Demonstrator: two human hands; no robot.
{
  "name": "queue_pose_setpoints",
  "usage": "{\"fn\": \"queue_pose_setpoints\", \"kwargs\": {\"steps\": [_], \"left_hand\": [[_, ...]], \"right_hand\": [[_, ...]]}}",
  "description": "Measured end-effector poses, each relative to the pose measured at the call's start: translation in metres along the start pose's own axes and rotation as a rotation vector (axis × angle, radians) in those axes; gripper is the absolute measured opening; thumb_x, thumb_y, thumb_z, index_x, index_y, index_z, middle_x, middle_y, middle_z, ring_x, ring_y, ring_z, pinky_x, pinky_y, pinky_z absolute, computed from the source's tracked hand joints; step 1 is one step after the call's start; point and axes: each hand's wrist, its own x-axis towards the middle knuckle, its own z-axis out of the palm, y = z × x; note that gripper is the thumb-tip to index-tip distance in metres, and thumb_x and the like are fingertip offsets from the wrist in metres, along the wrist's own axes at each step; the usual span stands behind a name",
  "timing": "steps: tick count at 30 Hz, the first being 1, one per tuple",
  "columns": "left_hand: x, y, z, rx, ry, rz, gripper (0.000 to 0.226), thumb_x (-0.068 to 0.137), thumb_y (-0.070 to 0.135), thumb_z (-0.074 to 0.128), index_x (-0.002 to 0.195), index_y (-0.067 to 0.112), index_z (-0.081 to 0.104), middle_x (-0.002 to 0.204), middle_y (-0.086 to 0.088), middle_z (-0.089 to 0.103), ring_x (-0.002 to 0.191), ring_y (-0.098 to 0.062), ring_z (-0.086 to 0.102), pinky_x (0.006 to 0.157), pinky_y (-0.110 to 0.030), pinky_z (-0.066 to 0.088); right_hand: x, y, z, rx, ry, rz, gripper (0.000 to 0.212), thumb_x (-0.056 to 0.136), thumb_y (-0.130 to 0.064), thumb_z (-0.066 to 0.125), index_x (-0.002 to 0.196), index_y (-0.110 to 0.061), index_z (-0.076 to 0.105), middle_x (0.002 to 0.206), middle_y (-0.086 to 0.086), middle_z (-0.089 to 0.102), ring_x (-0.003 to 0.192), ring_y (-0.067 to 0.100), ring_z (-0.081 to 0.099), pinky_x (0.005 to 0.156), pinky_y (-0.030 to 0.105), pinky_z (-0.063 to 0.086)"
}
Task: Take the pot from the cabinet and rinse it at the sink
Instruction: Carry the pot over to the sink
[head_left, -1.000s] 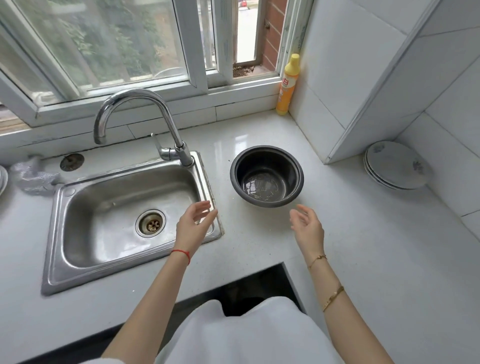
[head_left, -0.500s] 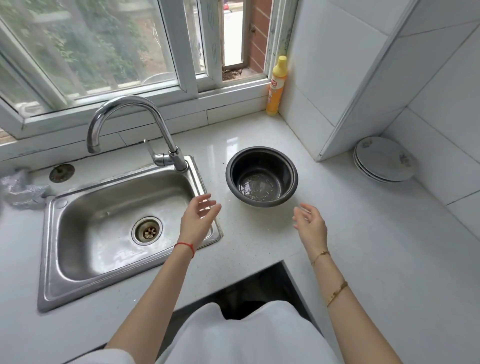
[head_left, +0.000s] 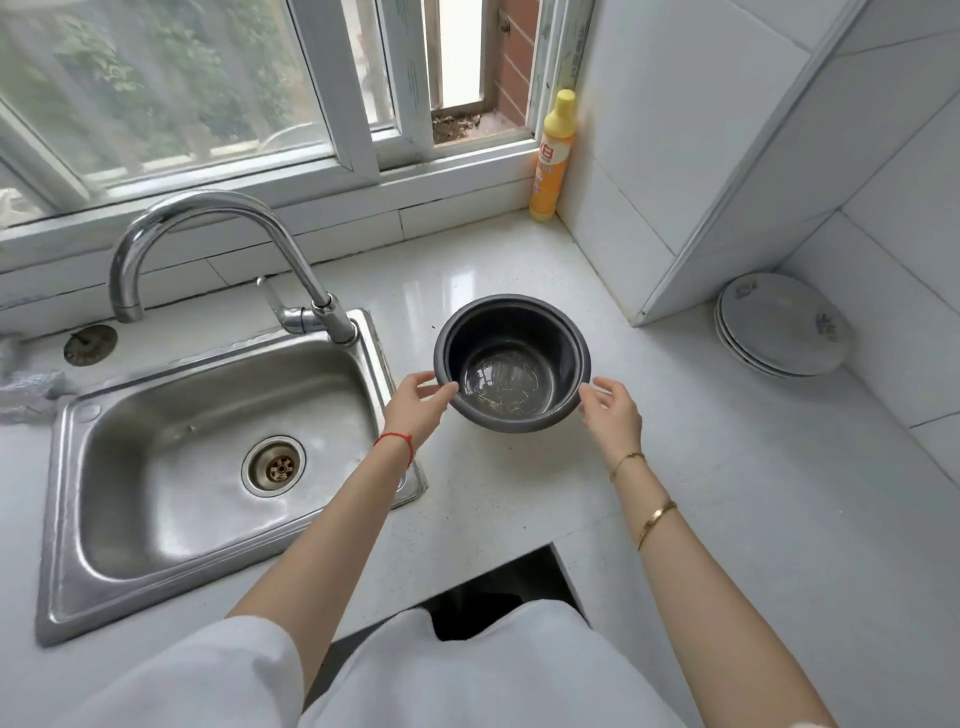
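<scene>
A dark round pot (head_left: 511, 332) stands upright on the white counter just right of the steel sink (head_left: 156, 525), with a little water glinting on its bottom. My left hand (head_left: 415, 410) is at the pot's left rim, thumb and fingers closed on the edge. My right hand (head_left: 613, 415) is at the pot's right side, fingers spread and curled toward the rim, a sliver apart from it. The curved tap (head_left: 208, 208) arches over the sink's back, and no water runs from it.
A yellow detergent bottle (head_left: 553, 161) stands in the back corner by the window. Stacked plates (head_left: 784, 325) lean against the tiled wall at the right. A drain plug (head_left: 89, 344) and crumpled plastic (head_left: 26, 384) lie left of the tap. A tiled column juts out behind the pot.
Both hands moved forward from the counter's near side to the pot's rim, the left one closing on it. The pot has stayed in place.
</scene>
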Motion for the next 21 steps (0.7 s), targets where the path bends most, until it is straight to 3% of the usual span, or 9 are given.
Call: {"fn": "queue_pose_setpoints", "kwargs": {"steps": [7, 13, 21], "left_hand": [[0.016, 0.001, 0.017, -0.063, 0.045, -0.115, 0.053, 0.091, 0.031, 0.069, 0.133, 0.007, 0.048, 0.119, -0.010, 0.064, 0.100, -0.024, 0.066, 0.092, -0.041, 0.056], [0.026, -0.006, 0.023, -0.047, 0.072, -0.123, 0.037, 0.091, 0.029, 0.068, 0.117, 0.006, 0.055, 0.117, -0.014, 0.064, 0.106, -0.027, 0.066, 0.090, -0.041, 0.058], [0.026, -0.011, 0.024, -0.129, 0.058, -0.096, 0.017, 0.092, 0.020, 0.066, 0.094, 0.007, 0.056, 0.113, -0.024, 0.067, 0.107, -0.034, 0.067, 0.091, -0.043, 0.058]], "right_hand": [[0.022, 0.003, 0.007, -0.032, -0.032, 0.066, 0.038, 0.088, -0.037, 0.059, 0.118, -0.015, 0.061, 0.103, 0.000, 0.068, 0.104, 0.024, 0.065, 0.095, 0.046, 0.053], [0.027, 0.007, 0.009, -0.020, -0.038, 0.058, 0.020, 0.088, -0.038, 0.059, 0.099, -0.022, 0.059, 0.086, -0.010, 0.067, 0.096, 0.024, 0.068, 0.092, 0.046, 0.055], [0.024, 0.000, 0.010, -0.019, -0.029, 0.048, 0.009, 0.088, -0.031, 0.058, 0.083, -0.024, 0.055, 0.076, 0.000, 0.070, 0.088, 0.026, 0.070, 0.085, 0.048, 0.057]]}}
